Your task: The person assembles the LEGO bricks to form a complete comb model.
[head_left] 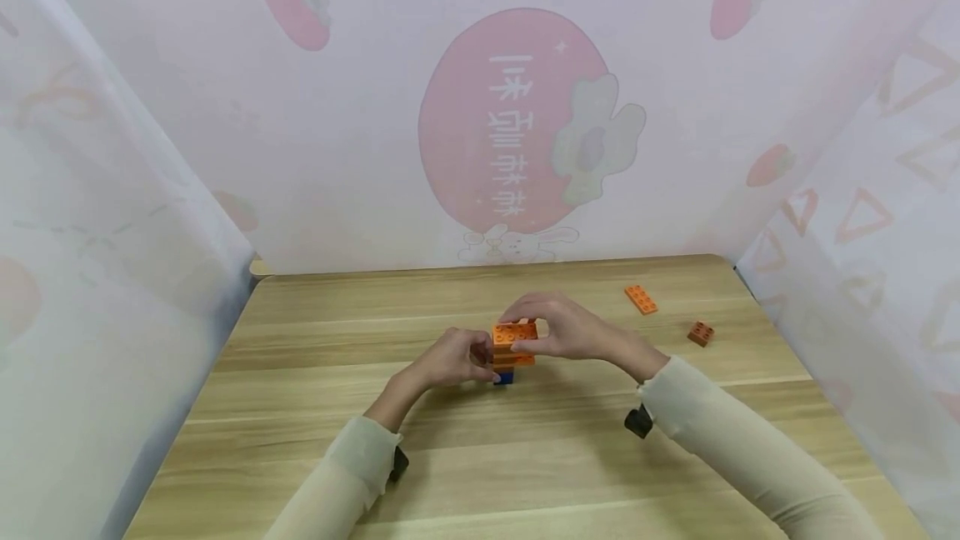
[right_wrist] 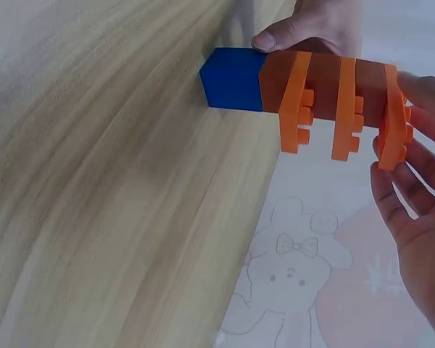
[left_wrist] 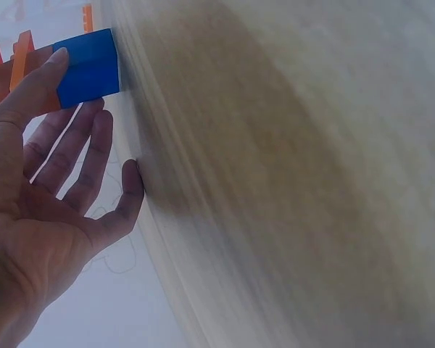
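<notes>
A tower of toy building bricks stands on the table, with a blue brick (right_wrist: 232, 80) at its base. Above that, brown bricks (right_wrist: 332, 81) alternate with long orange plates (right_wrist: 344, 116), whose studded ends jut out to one side. My left hand (head_left: 450, 359) pinches the tower low down, its thumb at the seam between blue and brown in the left wrist view. With thumb and fingers, my right hand (head_left: 572, 330) holds the topmost orange plate (head_left: 513, 332) from the right. Part of the tower's left side is hidden behind the left hand.
To the right on the wooden table (head_left: 480, 473) lie a loose orange plate (head_left: 641, 300) and a small brown brick (head_left: 701, 333). A pale printed curtain (head_left: 360, 148) rises behind the back edge, and similar sheets hang at both sides.
</notes>
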`<control>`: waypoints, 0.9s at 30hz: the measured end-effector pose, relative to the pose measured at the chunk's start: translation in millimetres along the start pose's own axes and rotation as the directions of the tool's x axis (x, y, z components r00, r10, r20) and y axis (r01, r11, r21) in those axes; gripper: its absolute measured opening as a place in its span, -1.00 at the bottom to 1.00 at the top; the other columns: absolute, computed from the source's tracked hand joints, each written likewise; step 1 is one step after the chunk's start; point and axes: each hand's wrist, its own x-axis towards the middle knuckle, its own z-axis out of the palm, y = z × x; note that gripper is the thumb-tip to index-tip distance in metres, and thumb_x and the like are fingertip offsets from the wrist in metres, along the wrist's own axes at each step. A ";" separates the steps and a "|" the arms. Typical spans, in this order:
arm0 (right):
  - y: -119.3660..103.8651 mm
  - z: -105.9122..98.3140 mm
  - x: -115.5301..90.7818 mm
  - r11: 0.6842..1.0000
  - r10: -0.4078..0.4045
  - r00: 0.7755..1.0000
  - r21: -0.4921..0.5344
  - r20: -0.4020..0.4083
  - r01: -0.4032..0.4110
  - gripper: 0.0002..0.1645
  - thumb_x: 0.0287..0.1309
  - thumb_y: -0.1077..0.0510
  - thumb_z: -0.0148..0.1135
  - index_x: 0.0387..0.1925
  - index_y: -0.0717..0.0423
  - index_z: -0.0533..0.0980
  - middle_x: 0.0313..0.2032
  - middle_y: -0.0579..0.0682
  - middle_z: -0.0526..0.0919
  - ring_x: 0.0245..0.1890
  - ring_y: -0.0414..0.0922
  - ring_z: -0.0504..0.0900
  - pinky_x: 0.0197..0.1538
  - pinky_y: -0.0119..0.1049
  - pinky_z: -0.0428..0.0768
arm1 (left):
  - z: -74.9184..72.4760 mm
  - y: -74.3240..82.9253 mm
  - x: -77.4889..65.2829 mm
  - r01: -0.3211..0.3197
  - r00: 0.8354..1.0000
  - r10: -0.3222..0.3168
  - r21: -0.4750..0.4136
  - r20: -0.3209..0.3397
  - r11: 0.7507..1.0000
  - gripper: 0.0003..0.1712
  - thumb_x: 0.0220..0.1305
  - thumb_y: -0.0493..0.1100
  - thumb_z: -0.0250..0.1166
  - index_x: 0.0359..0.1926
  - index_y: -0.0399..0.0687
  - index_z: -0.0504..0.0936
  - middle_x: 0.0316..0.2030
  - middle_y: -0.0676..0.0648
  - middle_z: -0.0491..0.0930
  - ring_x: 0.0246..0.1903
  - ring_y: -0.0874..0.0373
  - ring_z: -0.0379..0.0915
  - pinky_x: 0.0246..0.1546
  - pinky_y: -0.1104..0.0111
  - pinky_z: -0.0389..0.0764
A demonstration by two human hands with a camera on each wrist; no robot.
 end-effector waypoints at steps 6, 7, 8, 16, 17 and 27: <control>2.7 -10.9 -6.2 0.999 0.041 0.999 0.009 0.013 -0.041 -0.53 0.31 0.04 0.51 0.20 0.08 0.68 0.17 0.01 0.72 0.16 -0.05 0.69 0.19 -0.04 0.68 | -0.7 1.8 -0.9 0.008 1.000 -0.008 -0.011 -0.003 1.000 -0.72 0.17 -0.19 0.64 -0.21 -0.04 0.68 -0.24 0.04 0.77 -0.22 0.22 0.69 -0.06 0.26 0.73; 3.7 -13.0 -7.6 0.999 0.046 0.999 0.011 0.011 -0.046 -0.53 0.31 0.05 0.51 0.20 0.07 0.67 0.18 0.01 0.72 0.16 -0.04 0.69 0.18 -0.03 0.68 | -0.6 1.6 -0.8 0.009 1.000 -0.009 -0.013 -0.004 1.000 -0.72 0.17 -0.19 0.64 -0.21 -0.04 0.68 -0.24 0.04 0.77 -0.22 0.22 0.69 -0.06 0.26 0.73; 4.9 -14.9 -9.1 0.999 0.050 0.999 0.013 0.010 -0.050 -0.53 0.31 0.06 0.51 0.21 0.07 0.67 0.19 0.01 0.72 0.18 -0.03 0.68 0.18 -0.02 0.68 | -0.6 1.5 -0.8 0.009 1.000 -0.009 -0.013 -0.005 1.000 -0.72 0.17 -0.19 0.64 -0.21 -0.04 0.68 -0.24 0.04 0.77 -0.22 0.22 0.69 -0.06 0.26 0.73; 19.1 -24.6 -23.1 0.998 0.061 0.998 0.011 -0.001 -0.061 -0.55 0.28 0.18 0.51 0.19 0.06 0.68 0.17 -0.01 0.73 0.17 -0.03 0.68 0.05 -0.07 0.74 | 0.5 0.8 -1.5 0.024 1.000 -0.024 -0.016 -0.008 1.000 -0.71 0.15 -0.17 0.65 -0.21 -0.03 0.68 -0.25 0.04 0.77 -0.22 0.23 0.68 -0.06 0.26 0.72; 20.9 -25.3 -24.9 0.998 0.063 0.998 0.012 -0.001 -0.063 -0.55 0.27 0.19 0.51 0.19 0.07 0.68 0.17 0.00 0.73 0.16 -0.03 0.69 0.03 -0.06 0.75 | 0.9 0.4 -1.5 0.022 1.000 -0.023 -0.014 -0.008 1.000 -0.71 0.15 -0.17 0.65 -0.21 -0.03 0.68 -0.25 0.04 0.77 -0.22 0.23 0.68 -0.06 0.26 0.72; 33.9 -36.8 -42.5 0.993 0.109 0.994 -0.034 -0.010 -0.109 -0.51 0.22 0.18 0.56 0.18 0.05 0.69 0.16 0.00 0.73 0.11 -0.03 0.71 -0.01 -0.18 0.73 | 1.2 0.4 -1.8 0.025 1.000 -0.025 0.003 -0.010 1.000 -0.71 0.16 -0.15 0.65 -0.20 -0.01 0.68 -0.25 0.08 0.75 -0.22 0.24 0.68 -0.06 0.27 0.72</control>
